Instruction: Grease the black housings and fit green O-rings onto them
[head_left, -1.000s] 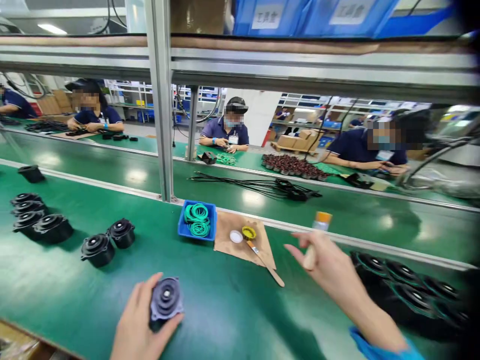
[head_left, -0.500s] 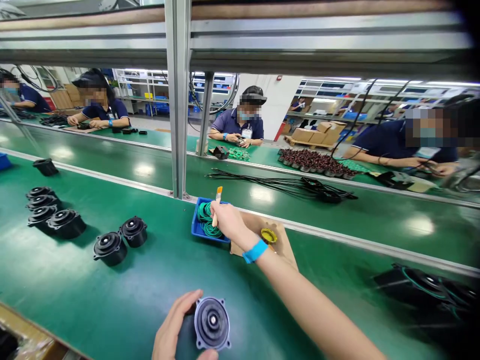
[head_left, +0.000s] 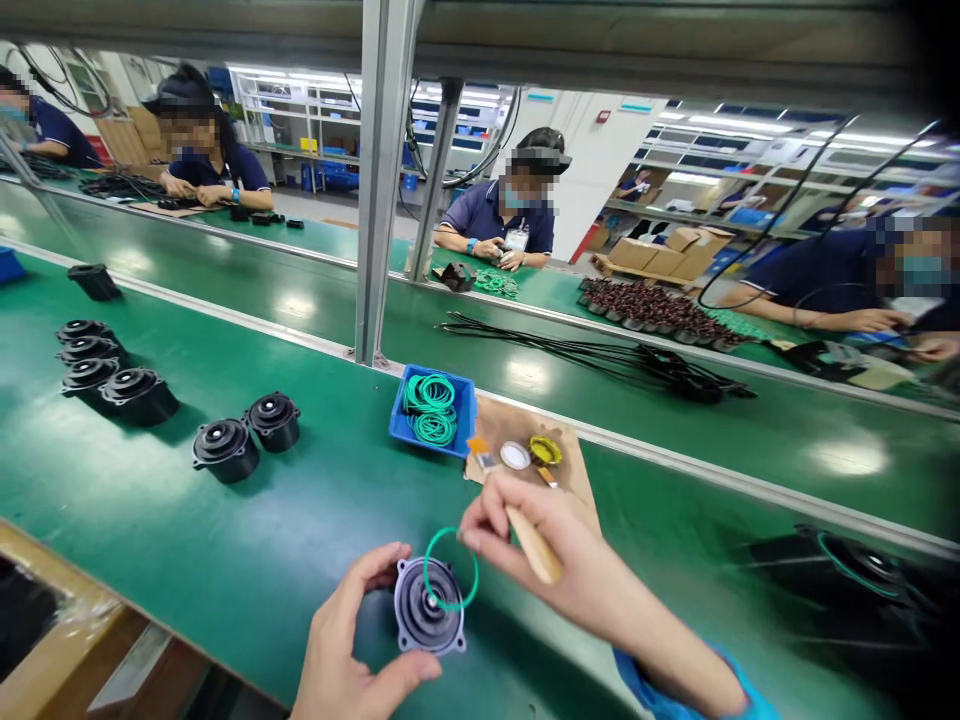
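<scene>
My left hand (head_left: 341, 650) grips a round black motor cover (head_left: 430, 608) near the front edge of the green conveyor belt (head_left: 225, 560). My right hand (head_left: 555, 555) pinches a green rubber ring (head_left: 450, 568) just above that cover and also holds a wooden-handled brush (head_left: 517, 520), bristles pointing away from me. Behind it lies a blue tray (head_left: 433, 412) of green rings and a brown paper sheet (head_left: 574, 470) with a white lid (head_left: 514, 455) and a small yellow pot (head_left: 544, 450).
Several black covers (head_left: 120, 385) wait on the belt at left, two more (head_left: 247, 438) nearer the middle. Finished covers with green rings (head_left: 855, 570) sit at right. A metal post (head_left: 379, 190) stands behind the tray. Other people work across the far belt.
My right hand came back from the blue tray with a green ring and brought it over the cover in my left hand. The view tilted down a little.
</scene>
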